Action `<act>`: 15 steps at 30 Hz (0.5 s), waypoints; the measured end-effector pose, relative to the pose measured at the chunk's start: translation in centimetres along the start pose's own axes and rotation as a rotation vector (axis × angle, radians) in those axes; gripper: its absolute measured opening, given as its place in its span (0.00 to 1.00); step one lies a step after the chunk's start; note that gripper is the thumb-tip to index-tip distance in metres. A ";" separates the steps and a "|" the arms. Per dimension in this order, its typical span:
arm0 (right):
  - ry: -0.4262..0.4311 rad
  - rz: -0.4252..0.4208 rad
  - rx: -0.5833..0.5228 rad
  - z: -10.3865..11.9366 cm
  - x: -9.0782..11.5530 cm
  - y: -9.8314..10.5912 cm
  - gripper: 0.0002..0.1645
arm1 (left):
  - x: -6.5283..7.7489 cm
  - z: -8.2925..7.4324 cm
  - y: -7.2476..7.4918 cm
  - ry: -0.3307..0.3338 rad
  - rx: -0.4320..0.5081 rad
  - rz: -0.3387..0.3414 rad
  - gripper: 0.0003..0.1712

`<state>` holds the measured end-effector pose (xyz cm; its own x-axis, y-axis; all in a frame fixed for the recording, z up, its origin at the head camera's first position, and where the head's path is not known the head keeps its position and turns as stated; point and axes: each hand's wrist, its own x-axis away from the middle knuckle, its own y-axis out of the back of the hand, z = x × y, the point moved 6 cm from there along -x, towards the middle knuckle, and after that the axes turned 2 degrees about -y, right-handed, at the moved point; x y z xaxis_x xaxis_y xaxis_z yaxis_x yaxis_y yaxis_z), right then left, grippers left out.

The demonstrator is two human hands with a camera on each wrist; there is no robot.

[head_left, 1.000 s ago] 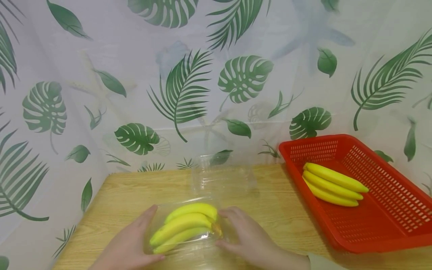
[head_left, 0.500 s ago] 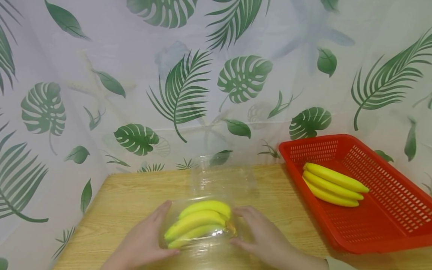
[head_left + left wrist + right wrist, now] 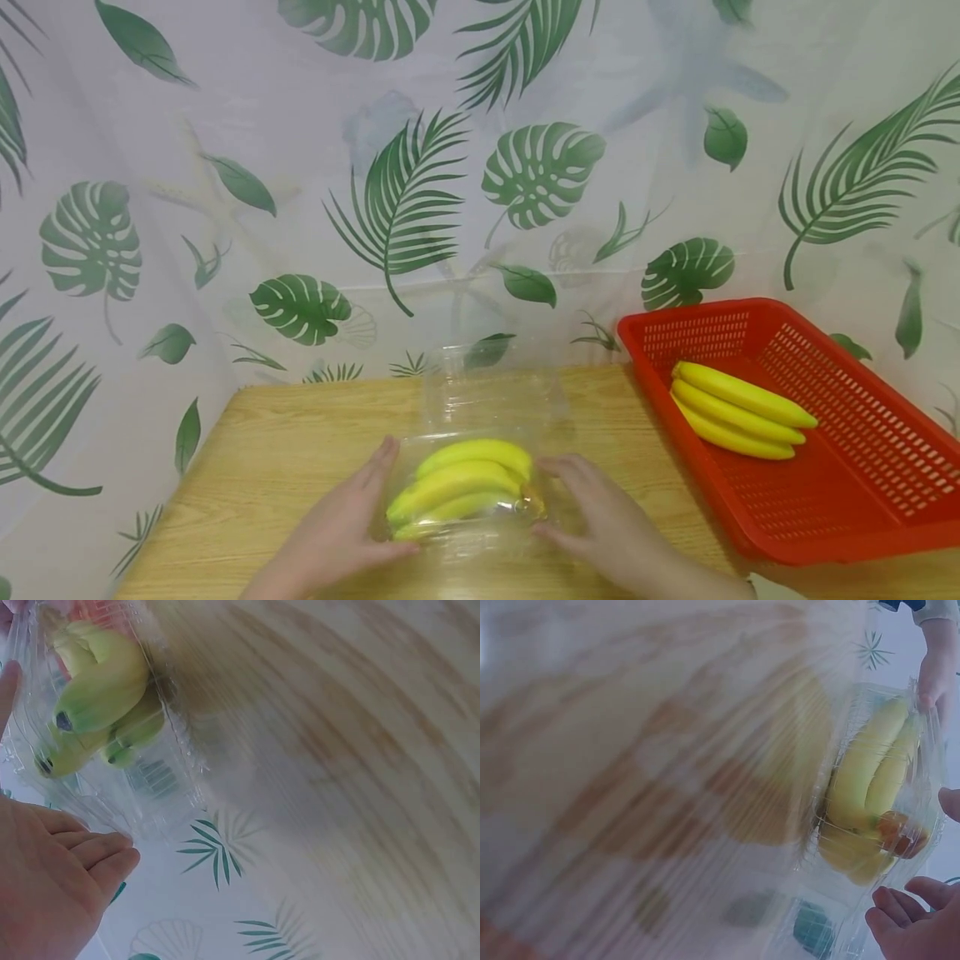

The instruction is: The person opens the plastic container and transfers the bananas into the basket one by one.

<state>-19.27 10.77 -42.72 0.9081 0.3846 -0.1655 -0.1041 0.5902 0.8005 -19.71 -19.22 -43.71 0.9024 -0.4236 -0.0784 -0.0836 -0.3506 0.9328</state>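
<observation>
A clear plastic clamshell box (image 3: 480, 542) with a bunch of yellow bananas (image 3: 465, 482) inside sits in front of me near the table's front. My left hand (image 3: 341, 521) holds its left end, thumb on the near side and fingers on the far side. At the other end, my right hand (image 3: 611, 521) grips it likewise. Dark banana tips (image 3: 64, 720) face the left wrist camera through the plastic. In the right wrist view, the brown stem end (image 3: 901, 834) lies close to the right hand (image 3: 922, 922).
Behind the box stands another clear plastic container (image 3: 495, 404), near the back edge of the wooden table (image 3: 300, 417). A red plastic basket (image 3: 750, 542) is at the right, with another bunch of bananas (image 3: 738, 412) in it. A leaf-patterned cloth (image 3: 450, 192) hangs behind.
Both hands have moved to the right and slightly farther back, taking the box of bananas along between them. The basket and the other container stay put.
</observation>
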 end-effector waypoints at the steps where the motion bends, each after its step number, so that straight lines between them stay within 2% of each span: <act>1: -0.009 -0.001 0.002 -0.1 0.0 0.0 0.41 | 0.0 -0.1 0.0 -0.005 0.001 0.002 0.74; 8: -0.011 -0.030 0.023 -0.8 0.3 0.4 0.40 | -0.4 -1.1 -0.2 -0.011 0.009 0.002 0.70; 15: -0.028 -0.024 0.022 -1.4 0.6 0.7 0.40 | -0.8 -1.6 -0.7 -0.021 -0.015 0.004 0.69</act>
<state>-19.33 12.40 -43.03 0.9213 0.3505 -0.1684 -0.0738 0.5829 0.8092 -19.73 -17.33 -43.73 0.8932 -0.4420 -0.0821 -0.0804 -0.3367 0.9382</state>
